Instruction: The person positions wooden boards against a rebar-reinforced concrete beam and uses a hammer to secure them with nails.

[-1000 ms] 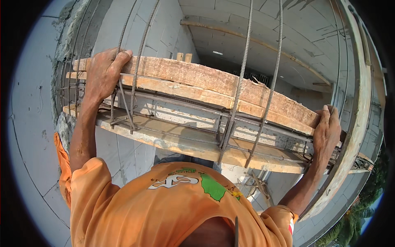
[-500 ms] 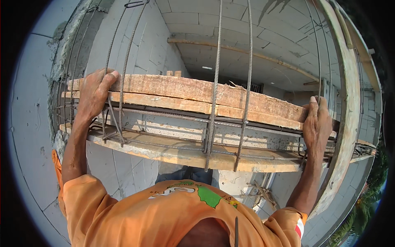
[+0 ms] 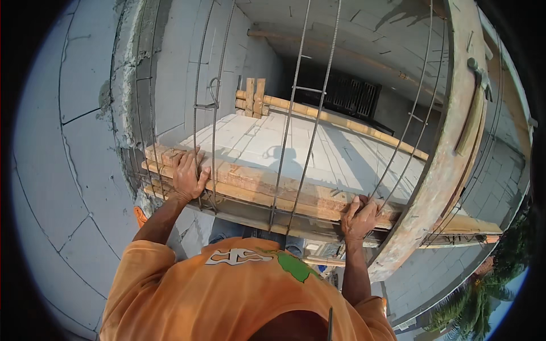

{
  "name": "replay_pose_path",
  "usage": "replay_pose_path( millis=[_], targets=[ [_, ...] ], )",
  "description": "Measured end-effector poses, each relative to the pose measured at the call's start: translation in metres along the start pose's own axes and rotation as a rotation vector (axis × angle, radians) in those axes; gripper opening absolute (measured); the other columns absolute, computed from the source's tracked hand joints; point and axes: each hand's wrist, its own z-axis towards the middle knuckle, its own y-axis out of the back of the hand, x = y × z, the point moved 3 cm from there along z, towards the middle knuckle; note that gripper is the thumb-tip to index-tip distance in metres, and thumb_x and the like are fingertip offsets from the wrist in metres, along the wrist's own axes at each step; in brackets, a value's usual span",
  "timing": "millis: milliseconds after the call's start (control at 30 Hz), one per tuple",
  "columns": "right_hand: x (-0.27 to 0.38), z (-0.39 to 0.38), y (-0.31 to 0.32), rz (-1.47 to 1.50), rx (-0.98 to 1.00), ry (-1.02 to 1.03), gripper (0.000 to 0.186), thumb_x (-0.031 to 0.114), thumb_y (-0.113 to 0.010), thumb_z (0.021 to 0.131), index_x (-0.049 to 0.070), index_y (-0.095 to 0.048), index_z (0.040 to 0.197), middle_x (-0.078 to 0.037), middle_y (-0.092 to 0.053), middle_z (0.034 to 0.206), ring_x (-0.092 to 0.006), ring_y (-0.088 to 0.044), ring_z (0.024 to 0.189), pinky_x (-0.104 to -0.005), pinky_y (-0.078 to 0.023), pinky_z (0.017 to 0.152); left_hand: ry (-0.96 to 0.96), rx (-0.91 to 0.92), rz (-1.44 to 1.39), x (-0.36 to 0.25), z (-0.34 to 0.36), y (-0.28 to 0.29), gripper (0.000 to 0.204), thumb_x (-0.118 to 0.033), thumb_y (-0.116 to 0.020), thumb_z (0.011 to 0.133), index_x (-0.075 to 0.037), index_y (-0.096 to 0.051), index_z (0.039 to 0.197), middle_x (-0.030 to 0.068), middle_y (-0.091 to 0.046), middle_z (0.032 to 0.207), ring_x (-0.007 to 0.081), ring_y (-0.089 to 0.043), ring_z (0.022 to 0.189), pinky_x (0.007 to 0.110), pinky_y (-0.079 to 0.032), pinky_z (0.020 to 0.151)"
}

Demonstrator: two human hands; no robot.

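Observation:
A stack of wooden planks (image 3: 267, 184) lies across the top of a block wall, inside a cage of steel rebar (image 3: 296, 113). My left hand (image 3: 187, 176) grips the planks near their left end, fingers over the top edge. At the planks' right end my right hand (image 3: 359, 217) clasps the front edge. Both arms come up from my orange shirt (image 3: 227, 290). Vertical bars of the cage pass between my hands.
A grey block wall (image 3: 62, 170) rises at the left with rough mortar at its edge. A curved wooden form board (image 3: 449, 159) stands at the right. Beyond the planks lies a flat surface of white blocks (image 3: 318, 153) with more timber (image 3: 341, 119) behind. Trees (image 3: 489, 295) show far below.
The view has risen: I now look over the planks onto the block surface behind. Both hands stay gripped at the same ends of the planks.

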Motion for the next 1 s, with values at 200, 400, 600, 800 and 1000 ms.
replay_pose_path(
  millis=[200,400,600,800,1000],
  targets=[
    [-0.002,0.001,0.0,-0.01,0.138,-0.087,0.033,0.028,-0.057,0.094,-0.004,-0.06,0.103,-0.015,-0.068,0.093,-0.037,-0.063,0.091,-0.0577,-0.034,0.101,0.042,0.121,0.044,0.003,-0.008,-0.003,0.041,-0.035,-0.054,0.09,-0.002,-0.067,0.11,0.0173,-0.063,0.109,0.0362,-0.055,0.11,0.051,-0.033,0.105],
    [0.003,0.002,0.001,-0.062,0.163,-0.084,0.024,0.024,-0.059,0.095,0.001,-0.06,0.097,-0.016,-0.069,0.094,-0.0384,-0.063,0.091,-0.0548,-0.034,0.105,0.03,0.073,0.028,0.005,-0.005,-0.003,0.042,-0.035,-0.052,0.09,-0.001,-0.067,0.108,0.0168,-0.061,0.103,0.0366,-0.055,0.109,0.053,-0.034,0.102],
    [0.002,0.001,0.001,-0.066,0.146,-0.139,0.028,0.028,-0.058,0.096,0.001,-0.058,0.095,-0.017,-0.069,0.096,-0.0401,-0.063,0.093,-0.0564,-0.033,0.106,0.077,0.083,0.014,0.005,-0.014,-0.004,0.042,-0.033,-0.051,0.09,0.001,-0.067,0.109,0.0182,-0.061,0.102,0.0376,-0.054,0.108,0.052,-0.034,0.102],
    [-0.008,-0.007,-0.003,-0.067,0.209,-0.163,0.039,0.028,-0.057,0.093,-0.006,-0.057,0.109,-0.022,-0.065,0.105,-0.0391,-0.06,0.1,-0.0575,-0.035,0.101,-0.012,0.055,0.003,0.004,-0.012,-0.012,0.043,-0.033,-0.049,0.09,0.001,-0.067,0.111,0.0191,-0.063,0.108,0.0373,-0.054,0.11,0.052,-0.033,0.104],
    [-0.005,-0.006,-0.001,-0.059,0.208,-0.174,0.041,0.027,-0.057,0.091,-0.007,-0.056,0.114,-0.023,-0.065,0.11,-0.0385,-0.059,0.106,-0.0586,-0.033,0.104,0.032,0.088,-0.007,0.012,-0.02,-0.017,0.045,-0.035,-0.046,0.093,0.0,-0.066,0.112,0.0184,-0.063,0.11,0.0379,-0.054,0.11,0.051,-0.034,0.102]
  ],
)
